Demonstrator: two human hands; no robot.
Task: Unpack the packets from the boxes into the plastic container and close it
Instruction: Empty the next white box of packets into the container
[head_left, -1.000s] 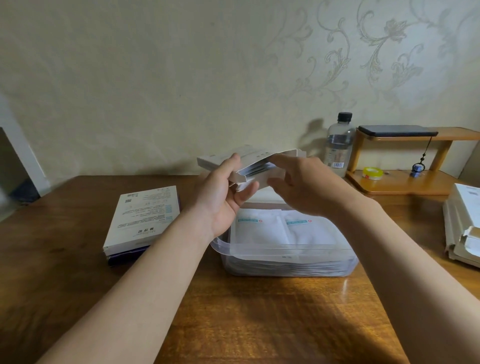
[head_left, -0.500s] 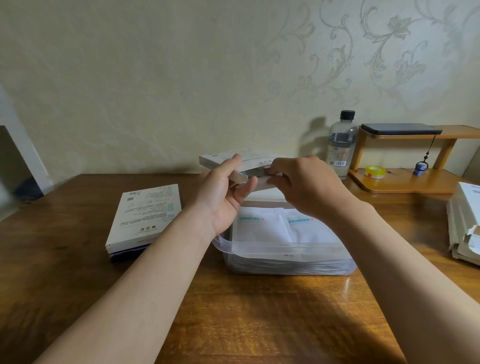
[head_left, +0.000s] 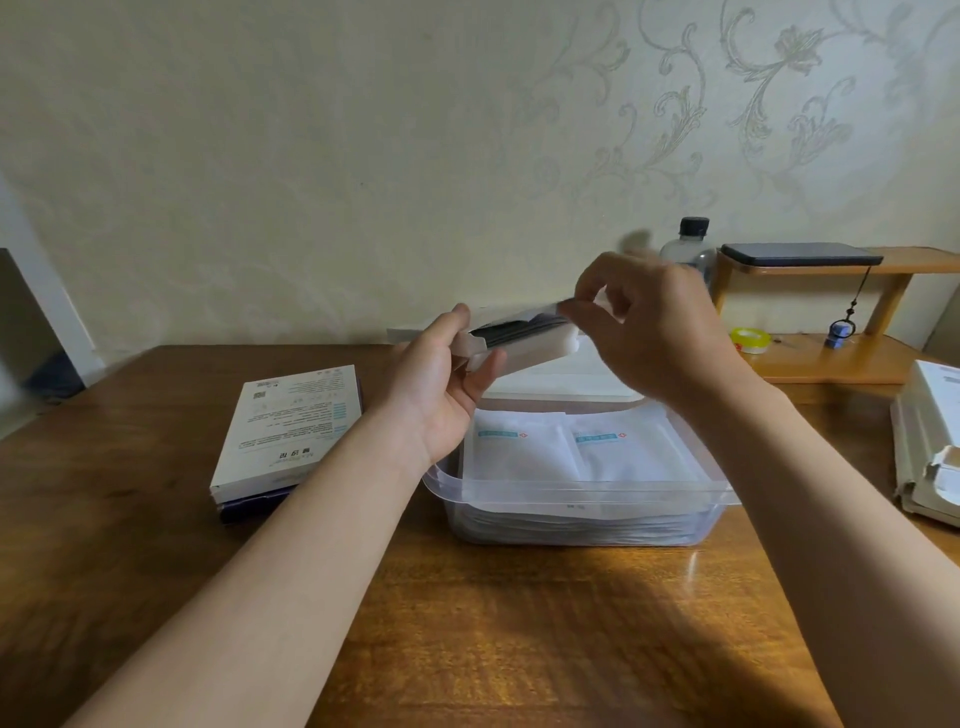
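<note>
Table (head_left: 519, 623): dark wood, two bare forearms reach in over the near edge.

Plastic container (head_left: 571, 525): one, clear, uncovered, at the centre of the table under both hands. Stacked packets fill it nearly to the rim. Two white packets lie side by side on top, one left (head_left: 519, 452), one right (head_left: 634, 447), each with a blue label strip.

Boxes at left: a stack of two, just beside the container. The white printed box (head_left: 291, 426) is on top and a dark box (head_left: 249, 509) sits under it, only its edge showing.

Flattened cartons (head_left: 930, 441): a pile at the right table edge. Count unclear, cut off by the frame.

Open box (head_left: 524, 351): one, white, held in the air above the far half of the container and tilted up to the right. Dark packet edges (head_left: 514, 330) show inside it; number can't be read.

Left hand (head_left: 436, 384): grips the box's left end, thumb on top, fingers curled beneath.

Right hand (head_left: 654, 332): thumb and forefinger are closed in a pinch at the box's right end, the other fingers curled loosely. Blur hides whether the pinch has a flap or a packet edge.

White lid (head_left: 561, 382): one flat piece on the table directly behind the container, partly hidden by the box.

Back right: one wooden shelf (head_left: 831, 358) with two levels. One dark phone (head_left: 800, 254) lies on the upper level. One yellow tape roll (head_left: 750, 340) and one blue charm (head_left: 839, 332) on a cord are at the lower level. One clear bottle (head_left: 691, 244) with a black cap stands left of the shelf, against the patterned wall.
</note>
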